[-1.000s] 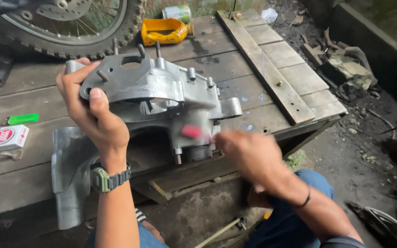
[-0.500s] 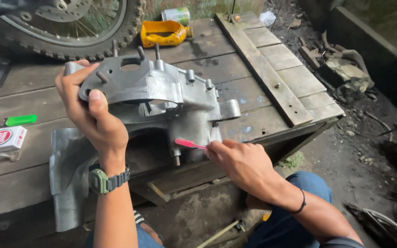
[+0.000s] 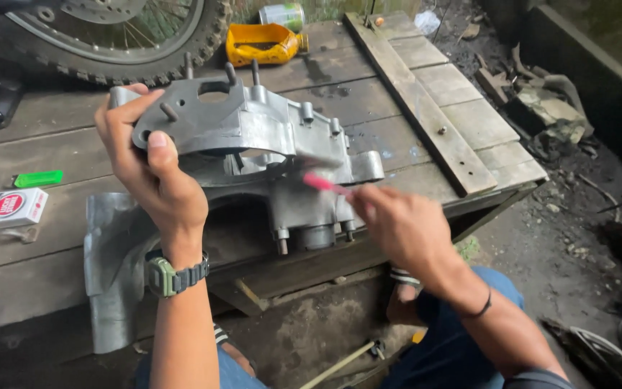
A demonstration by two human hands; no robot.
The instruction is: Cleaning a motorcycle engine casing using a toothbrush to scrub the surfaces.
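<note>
The left hand [image 3: 154, 169] is closed on the left end of a grey cast-metal engine case with studs and bolt holes [image 3: 253, 144]. The thumb lies on the front face of the case and the fingers wrap over its top edge, so the case is held up, tilted, above the table. On the left wrist sits a green digital watch [image 3: 170, 275].

The right hand [image 3: 401, 227] is just to the right of the case and below it. Its fingers are pressed together on a thin pink-handled brush [image 3: 323, 184], and the blurred tip of the brush touches the front right part of the case.

Under the case lies a flat, bent sheet of grey metal [image 3: 113, 274], which hangs over the front edge of the dark wooden plank table [image 3: 30, 281]. Well to the left of the case there are a small green lighter [image 3: 37, 179] and a white and red cardboard pack [image 3: 7, 207]. Behind the case stand a yellow plastic container [image 3: 262, 43] and a motorcycle wheel with spokes [image 3: 124, 39]. To the right of the case a long wooden board [image 3: 426, 115] lies across the table.
</note>
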